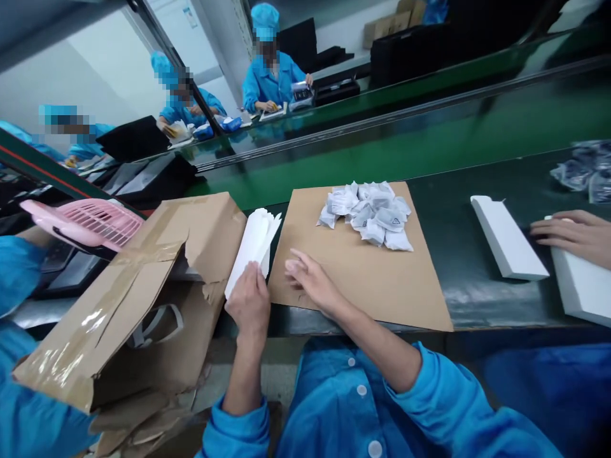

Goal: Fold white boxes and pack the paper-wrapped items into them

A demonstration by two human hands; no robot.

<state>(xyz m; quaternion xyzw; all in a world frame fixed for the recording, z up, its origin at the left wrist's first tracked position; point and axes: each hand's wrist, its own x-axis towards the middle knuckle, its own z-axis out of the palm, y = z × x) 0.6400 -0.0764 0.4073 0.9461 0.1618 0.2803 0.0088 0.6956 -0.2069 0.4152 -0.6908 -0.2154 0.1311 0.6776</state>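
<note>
My left hand (249, 300) is closed around the near end of a bundle of flat white paper pieces (256, 238). The bundle lies beside the torn cardboard box, its far ends fanned unevenly. Over the left part of a flat brown cardboard sheet (344, 280) is my right hand (308, 278), its fingers loosely bent and apart, with nothing visible in them. A pile of small white packets (370, 213) with dark print rests on the far half of that sheet.
A torn, taped cardboard box (143, 267) stands at left, a pink plastic basket (95, 222) behind it. At right are a long white box (508, 238) and a co-worker's hand (580, 235) on another white box (582, 286). Co-workers sit across the green conveyor (382, 143).
</note>
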